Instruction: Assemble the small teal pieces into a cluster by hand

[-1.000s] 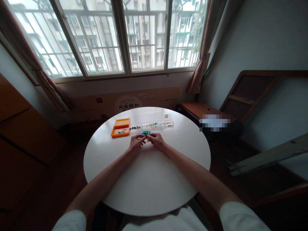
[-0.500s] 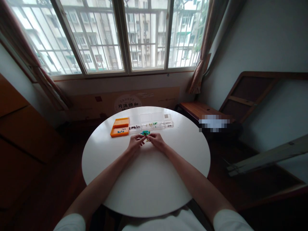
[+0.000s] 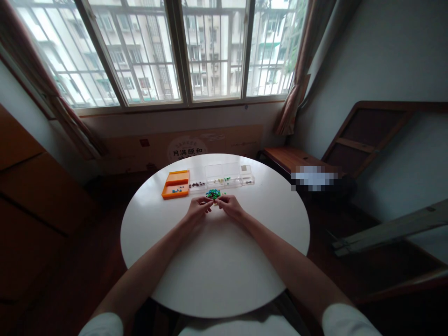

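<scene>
Near the far side of the round white table (image 3: 217, 261), my left hand (image 3: 199, 207) and my right hand (image 3: 229, 205) meet at their fingertips. Both are closed in a pinch; what they hold between them is too small to make out. Just beyond the fingertips lies a pile of small green and blue pieces (image 3: 213, 192). An open orange box (image 3: 175, 189) with several small blue pieces stands to the left of the pile. Beside it, clear plastic boxes (image 3: 224, 172) hold small brown, pale and green pieces.
Past the table, a long cardboard box (image 3: 238, 137) leans below the barred window. A wooden bench (image 3: 285, 158) with a blurred pale item stands at the right. Curtains hang on both sides of the window.
The view has shifted slightly. My hands stay together at the fingertips, a little lower in view, and more of the green and blue pile shows beyond them.
</scene>
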`<action>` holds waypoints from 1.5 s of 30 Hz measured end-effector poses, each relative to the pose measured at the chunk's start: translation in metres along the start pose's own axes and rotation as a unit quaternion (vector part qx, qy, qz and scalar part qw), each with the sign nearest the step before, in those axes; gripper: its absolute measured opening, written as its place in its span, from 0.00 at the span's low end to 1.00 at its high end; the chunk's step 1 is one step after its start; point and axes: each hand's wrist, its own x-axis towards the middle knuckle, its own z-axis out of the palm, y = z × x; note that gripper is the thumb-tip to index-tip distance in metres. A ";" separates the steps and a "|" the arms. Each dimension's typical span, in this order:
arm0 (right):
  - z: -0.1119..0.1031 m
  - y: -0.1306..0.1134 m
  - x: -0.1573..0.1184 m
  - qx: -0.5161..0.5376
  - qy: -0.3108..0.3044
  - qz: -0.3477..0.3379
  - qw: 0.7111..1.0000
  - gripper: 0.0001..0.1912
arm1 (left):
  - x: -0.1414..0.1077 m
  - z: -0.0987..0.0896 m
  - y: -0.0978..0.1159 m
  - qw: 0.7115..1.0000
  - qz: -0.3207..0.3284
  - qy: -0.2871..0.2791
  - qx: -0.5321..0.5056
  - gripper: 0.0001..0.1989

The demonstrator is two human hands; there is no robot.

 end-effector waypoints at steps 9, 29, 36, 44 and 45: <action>0.000 0.001 -0.001 -0.008 0.010 0.008 1.000 0.14 | 0.001 0.001 -0.001 1.000 -0.002 0.009 -0.005 0.17; 0.000 -0.002 -0.002 0.020 0.015 0.021 0.999 0.15 | -0.001 0.004 0.003 1.000 0.004 0.016 -0.009 0.18; 0.000 -0.004 -0.003 0.019 0.008 0.016 1.000 0.14 | 0.001 0.004 -0.001 1.000 0.014 0.015 -0.008 0.18; 0.000 -0.001 -0.001 0.009 0.008 0.014 1.000 0.15 | 0.001 0.004 -0.003 0.999 0.030 0.014 -0.009 0.18; 0.000 0.000 -0.001 0.007 0.007 0.013 1.000 0.15 | 0.001 0.004 -0.003 0.999 0.030 0.014 -0.008 0.18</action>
